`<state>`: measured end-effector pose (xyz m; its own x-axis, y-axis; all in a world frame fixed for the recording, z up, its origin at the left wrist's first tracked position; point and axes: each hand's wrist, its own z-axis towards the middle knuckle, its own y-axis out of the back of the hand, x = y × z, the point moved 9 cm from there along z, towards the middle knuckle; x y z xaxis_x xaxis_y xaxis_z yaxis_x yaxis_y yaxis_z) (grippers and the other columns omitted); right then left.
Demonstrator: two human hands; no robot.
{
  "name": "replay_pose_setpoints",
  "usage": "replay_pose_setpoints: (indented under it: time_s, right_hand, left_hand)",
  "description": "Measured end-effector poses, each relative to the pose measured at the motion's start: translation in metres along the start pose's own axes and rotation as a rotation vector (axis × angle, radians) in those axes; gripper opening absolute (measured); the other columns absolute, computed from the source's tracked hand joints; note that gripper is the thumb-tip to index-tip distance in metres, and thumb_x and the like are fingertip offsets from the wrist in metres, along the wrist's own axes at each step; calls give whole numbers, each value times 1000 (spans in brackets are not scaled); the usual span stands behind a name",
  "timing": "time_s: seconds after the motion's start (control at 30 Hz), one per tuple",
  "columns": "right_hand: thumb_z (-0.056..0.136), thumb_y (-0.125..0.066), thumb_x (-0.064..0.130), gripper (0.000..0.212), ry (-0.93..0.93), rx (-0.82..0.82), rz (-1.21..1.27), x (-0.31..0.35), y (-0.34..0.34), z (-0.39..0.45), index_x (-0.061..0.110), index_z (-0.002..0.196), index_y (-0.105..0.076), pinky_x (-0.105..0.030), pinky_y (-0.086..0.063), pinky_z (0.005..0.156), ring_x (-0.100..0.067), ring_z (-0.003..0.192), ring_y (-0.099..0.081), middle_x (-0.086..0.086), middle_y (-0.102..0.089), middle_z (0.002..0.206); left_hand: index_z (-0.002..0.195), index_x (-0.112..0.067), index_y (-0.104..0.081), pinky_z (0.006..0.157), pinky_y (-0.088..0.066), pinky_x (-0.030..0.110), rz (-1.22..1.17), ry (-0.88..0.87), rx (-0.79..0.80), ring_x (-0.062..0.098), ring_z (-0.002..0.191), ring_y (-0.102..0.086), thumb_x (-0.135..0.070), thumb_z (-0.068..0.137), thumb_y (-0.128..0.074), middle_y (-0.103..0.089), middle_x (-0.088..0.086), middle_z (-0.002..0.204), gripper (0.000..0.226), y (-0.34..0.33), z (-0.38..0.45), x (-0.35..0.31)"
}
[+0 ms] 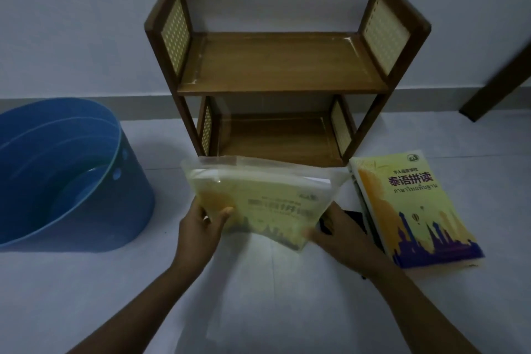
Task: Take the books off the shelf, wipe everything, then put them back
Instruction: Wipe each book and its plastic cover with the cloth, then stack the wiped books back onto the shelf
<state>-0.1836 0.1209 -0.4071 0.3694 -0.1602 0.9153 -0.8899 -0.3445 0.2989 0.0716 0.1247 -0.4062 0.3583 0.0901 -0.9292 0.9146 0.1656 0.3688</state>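
Low in the middle of the frame, we hold a yellow book in a clear plastic sleeve (258,198) between both hands, tilted up off the pale floor (258,296). Our left hand (201,224) grips its lower left corner, thumb lying across the cover and the fingers hidden behind it. Our right hand (336,236) clasps the lower right corner from the side; its fingertips are hidden under the book's edge. The cover print is blurred, though the yellow ground and a dark skyline along its lower edge show through the plastic.

Just above the book, in the centre of the frame, stands the small wooden shelf (281,66) against the white wall (86,23). It has two tiers with pale woven side panels, and both tiers are bare of books. The book's top edge overlaps the front of the lower tier in our view; we cannot tell whether they touch.

At the right of the frame, a stack of books (413,210) lies flat on the floor, just beside our right hand. Its top cover is yellow with red Chinese characters, Thai script beneath, and a purple skyline. A dark flat object (355,217) peeks out between that stack and our right hand; we cannot tell what it is.

At the left edge sits a blue plastic tub (71,175), well apart from the shelf.
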Motion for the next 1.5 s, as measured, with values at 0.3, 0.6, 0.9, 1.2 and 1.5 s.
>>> replay_pose_setpoints:
  time_s: [0.3, 0.6, 0.9, 1.2, 1.5]
  right_hand:
    - [95, -51, 5, 22, 68, -309, -73, 13, 15, -2, 21, 109, -57, -9, -50, 64, 4, 84, -65, 22, -67, 79]
    - [95, -51, 14, 13, 64, -435, -82, 22, 22, 21, 24, 104, -50, -8, -44, 64, 5, 85, -57, 13, -58, 95]
    - [83, -49, -6, 50, -291, -221, -277, -85, -32, 70, 3, 131, -42, -38, -51, 94, -30, 115, -53, -17, -48, 130]
    - [93, -50, 9, 59, -70, -391, -436, -38, 85, 28, 10, 147, -27, -28, -24, 109, -24, 140, -27, -8, -27, 153]
    - [92, -55, 33, 64, -542, -557, -555, -149, 286, -23, 4, 142, -29, -45, -40, 105, -35, 128, -41, -18, -35, 146]
  left_hand:
    - [113, -26, -51, 65, -48, 2, 122, -68, 33, -9, 85, -57, -30, 85, -62, -58, -22, 99, 30, -4, -4, -12]
    - [121, -19, -44, 74, -58, 39, 146, 164, 156, 18, 96, -63, -40, 79, -71, -60, -4, 110, 55, 4, 25, -6]
    - [111, -4, -54, 75, -52, 31, 669, 311, 388, 22, 88, -59, -27, 86, -64, -61, 13, 108, 35, -48, 25, 69]
    - [129, -5, -50, 86, -48, 44, 958, -199, 343, 37, 111, -49, -37, 83, -66, -51, 19, 125, 58, -131, 34, -15]
    - [133, -1, -36, 97, -38, 39, 534, 244, 635, 36, 125, -39, -41, 85, -54, -41, 17, 134, 65, -365, 25, -41]
